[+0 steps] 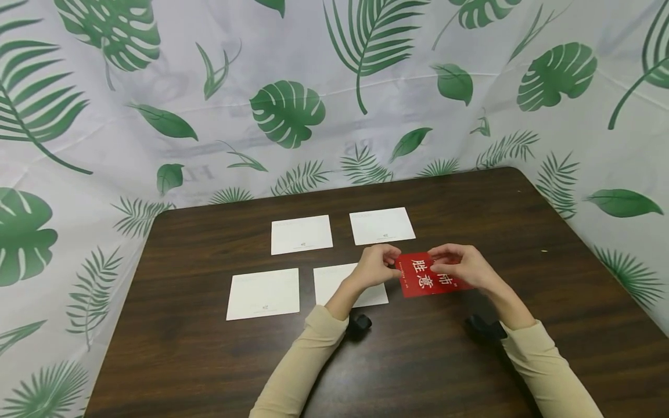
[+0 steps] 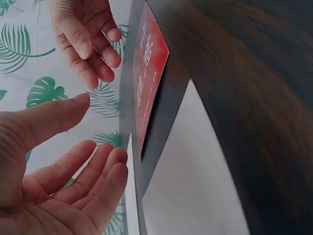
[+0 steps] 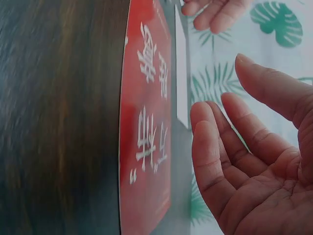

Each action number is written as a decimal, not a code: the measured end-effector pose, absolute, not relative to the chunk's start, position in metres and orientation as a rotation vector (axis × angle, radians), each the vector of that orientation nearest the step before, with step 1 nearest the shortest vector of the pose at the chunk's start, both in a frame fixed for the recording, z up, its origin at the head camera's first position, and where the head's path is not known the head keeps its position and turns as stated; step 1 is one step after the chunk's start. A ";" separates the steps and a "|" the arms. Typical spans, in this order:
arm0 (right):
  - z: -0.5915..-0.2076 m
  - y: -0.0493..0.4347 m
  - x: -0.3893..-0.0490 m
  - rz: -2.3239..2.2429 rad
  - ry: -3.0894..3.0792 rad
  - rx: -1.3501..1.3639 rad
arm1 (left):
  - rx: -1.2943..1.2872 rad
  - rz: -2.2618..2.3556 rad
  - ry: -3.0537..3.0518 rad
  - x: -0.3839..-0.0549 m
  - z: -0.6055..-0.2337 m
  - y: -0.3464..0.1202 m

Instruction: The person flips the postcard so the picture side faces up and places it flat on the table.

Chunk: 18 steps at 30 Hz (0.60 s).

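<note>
A red card with white Chinese characters lies on the dark table, right of several white cards. My left hand hovers by its left edge, overlapping one white card in the head view. Over the red card's right part is my right hand, hiding some of the print. Both wrist views show a gap between the hands and the red card. Fingers of the left hand are loosely bent, thumb apart, with nothing held. The right hand is likewise relaxed and holds nothing.
Two white cards lie in a back row, and another white card lies front left. The brown wood-grain table meets a white cloth backdrop with green leaves. Black devices sit below the wrists.
</note>
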State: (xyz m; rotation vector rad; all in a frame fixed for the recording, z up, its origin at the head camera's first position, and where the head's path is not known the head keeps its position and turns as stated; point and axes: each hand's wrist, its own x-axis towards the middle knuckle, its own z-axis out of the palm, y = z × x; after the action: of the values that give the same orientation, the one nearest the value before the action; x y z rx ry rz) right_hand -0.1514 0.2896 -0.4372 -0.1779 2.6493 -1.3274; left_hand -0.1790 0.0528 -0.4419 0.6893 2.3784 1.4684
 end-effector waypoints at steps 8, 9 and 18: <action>-0.442 0.302 -0.154 -1.321 2.691 -0.079 | 0.587 1.411 2.426 -0.180 -0.445 0.067; -0.443 0.304 -0.154 -1.312 2.703 -0.072 | 0.582 1.402 2.437 -0.180 -0.445 0.069; -0.446 0.315 -0.158 -1.284 2.720 0.053 | 0.561 1.336 2.517 -0.186 -0.449 0.078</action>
State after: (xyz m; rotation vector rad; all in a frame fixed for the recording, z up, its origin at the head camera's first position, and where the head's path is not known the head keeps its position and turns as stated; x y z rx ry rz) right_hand -0.1581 0.3150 -0.4460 0.0533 2.7200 -1.2836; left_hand -0.1855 0.0782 -0.4490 0.5613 2.5173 1.3355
